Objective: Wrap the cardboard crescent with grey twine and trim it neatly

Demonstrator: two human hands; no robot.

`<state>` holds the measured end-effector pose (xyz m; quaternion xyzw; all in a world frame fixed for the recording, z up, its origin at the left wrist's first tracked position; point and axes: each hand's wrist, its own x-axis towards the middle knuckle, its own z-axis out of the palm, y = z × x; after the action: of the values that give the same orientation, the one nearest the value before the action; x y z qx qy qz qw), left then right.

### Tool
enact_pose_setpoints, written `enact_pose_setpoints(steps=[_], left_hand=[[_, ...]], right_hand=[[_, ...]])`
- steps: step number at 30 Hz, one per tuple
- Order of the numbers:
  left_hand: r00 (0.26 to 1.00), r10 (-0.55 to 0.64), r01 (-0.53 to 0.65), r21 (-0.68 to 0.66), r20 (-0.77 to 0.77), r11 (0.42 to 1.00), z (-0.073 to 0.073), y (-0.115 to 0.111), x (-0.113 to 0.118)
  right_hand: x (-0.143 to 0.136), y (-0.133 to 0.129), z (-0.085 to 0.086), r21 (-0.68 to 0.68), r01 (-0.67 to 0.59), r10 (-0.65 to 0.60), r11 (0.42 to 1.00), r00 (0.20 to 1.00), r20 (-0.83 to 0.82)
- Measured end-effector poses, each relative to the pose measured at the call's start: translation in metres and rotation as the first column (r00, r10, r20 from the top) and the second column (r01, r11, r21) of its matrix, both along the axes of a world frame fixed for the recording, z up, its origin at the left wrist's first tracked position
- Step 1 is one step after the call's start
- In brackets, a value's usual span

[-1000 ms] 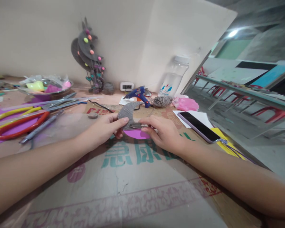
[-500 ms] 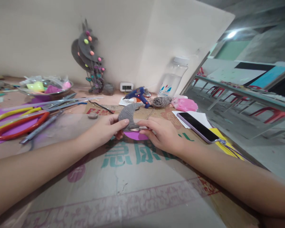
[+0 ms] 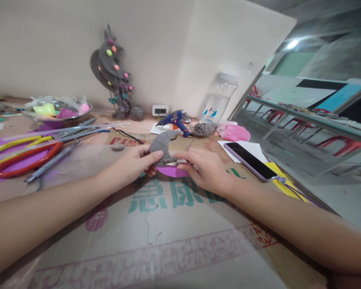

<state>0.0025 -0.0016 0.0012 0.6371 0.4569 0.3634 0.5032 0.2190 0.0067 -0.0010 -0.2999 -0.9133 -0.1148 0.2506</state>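
Note:
Between my hands is a crescent (image 3: pixel 161 145) wrapped in grey yarn, held above the cardboard. My left hand (image 3: pixel 140 161) grips its left side, thumb on the front face and fingers behind. On the other side my right hand (image 3: pixel 203 166) is closed in a pinch at the crescent's lower right end; the fingers partly hide that end. A purple piece (image 3: pixel 173 172) shows just below the crescent. Beyond the hands lies a ball of grey yarn (image 3: pixel 204 129), with a strand leading toward my right hand. A blue glue gun (image 3: pixel 175 120) rests beside the ball.
Scissors with red (image 3: pixel 27 162) and yellow handles lie at left, near a metal bowl (image 3: pixel 58 116) of coloured pieces. A decorated moon hanging (image 3: pixel 112 72) leans on the board. A water bottle (image 3: pixel 218 98), small clock (image 3: pixel 160 110) and phone (image 3: pixel 250 161) stand or lie around the work spot.

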Motion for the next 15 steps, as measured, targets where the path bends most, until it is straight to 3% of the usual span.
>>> enact_pose_setpoints(steps=[15], left_hand=[[1.000,0.001,-0.001,-0.007,0.005,1.000,0.0011,-0.0005,0.0013]], right_hand=[[-0.0024,-0.0006,0.0007,0.024,0.032,-0.033,0.999,0.998,0.048]])
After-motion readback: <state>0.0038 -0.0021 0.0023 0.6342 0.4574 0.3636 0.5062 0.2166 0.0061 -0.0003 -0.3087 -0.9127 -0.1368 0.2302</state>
